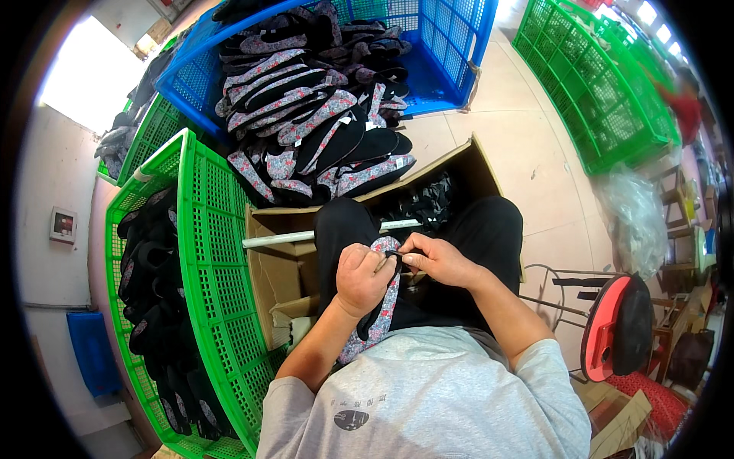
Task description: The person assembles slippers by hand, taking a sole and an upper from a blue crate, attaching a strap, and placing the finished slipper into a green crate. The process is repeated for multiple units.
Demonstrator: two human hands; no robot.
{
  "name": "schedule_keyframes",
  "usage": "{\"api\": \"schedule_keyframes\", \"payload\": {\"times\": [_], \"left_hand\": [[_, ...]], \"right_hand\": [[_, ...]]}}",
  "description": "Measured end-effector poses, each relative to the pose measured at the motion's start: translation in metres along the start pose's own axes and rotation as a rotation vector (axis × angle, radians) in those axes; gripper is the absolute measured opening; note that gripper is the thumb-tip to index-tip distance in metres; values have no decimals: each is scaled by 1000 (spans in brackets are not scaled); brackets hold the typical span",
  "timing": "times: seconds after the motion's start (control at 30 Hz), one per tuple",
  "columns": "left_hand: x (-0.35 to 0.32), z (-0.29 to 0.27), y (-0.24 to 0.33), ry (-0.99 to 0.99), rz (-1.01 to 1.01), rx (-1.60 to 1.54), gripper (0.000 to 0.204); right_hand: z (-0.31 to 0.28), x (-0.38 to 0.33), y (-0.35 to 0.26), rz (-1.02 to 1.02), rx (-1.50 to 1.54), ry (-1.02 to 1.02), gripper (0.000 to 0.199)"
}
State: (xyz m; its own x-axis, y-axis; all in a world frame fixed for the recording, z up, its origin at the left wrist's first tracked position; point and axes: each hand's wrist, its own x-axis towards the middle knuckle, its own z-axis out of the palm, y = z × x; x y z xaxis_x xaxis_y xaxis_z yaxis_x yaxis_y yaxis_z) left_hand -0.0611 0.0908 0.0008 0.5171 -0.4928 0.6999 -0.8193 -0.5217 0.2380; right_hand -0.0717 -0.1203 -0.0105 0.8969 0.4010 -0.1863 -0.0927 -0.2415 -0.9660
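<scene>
A long, curved fabric piece point(386, 306) with a grey-and-red floral print and black parts lies across my lap. It looks like a slipper or part of one. My left hand point(362, 277) is closed around its upper part, fingers curled on the black edge. From the other side, my right hand point(440, 260) pinches a small black bit at that same edge, thumb and forefinger together. The fingertips of both hands nearly meet there, and the exact detail between them is too small to make out.
Beyond my knees stands an open cardboard box point(287, 222) with dark scraps point(432, 203) and a white bar point(279, 239) across it. A blue crate point(451, 53) spills similar floral pieces point(321, 122). Green crates point(218, 252) flank me, and a round-seated stool point(604, 329) stands right.
</scene>
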Motion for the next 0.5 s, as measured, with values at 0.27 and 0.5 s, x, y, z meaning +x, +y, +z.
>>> {"api": "schedule_keyframes", "payload": {"times": [0.27, 0.5], "left_hand": [[1, -1, 1, 1, 7, -17, 18], [8, -1, 2, -2, -65, -13, 21]], "right_hand": [[1, 1, 8, 12, 165, 64, 14], [20, -5, 20, -19, 134, 221, 41]]}}
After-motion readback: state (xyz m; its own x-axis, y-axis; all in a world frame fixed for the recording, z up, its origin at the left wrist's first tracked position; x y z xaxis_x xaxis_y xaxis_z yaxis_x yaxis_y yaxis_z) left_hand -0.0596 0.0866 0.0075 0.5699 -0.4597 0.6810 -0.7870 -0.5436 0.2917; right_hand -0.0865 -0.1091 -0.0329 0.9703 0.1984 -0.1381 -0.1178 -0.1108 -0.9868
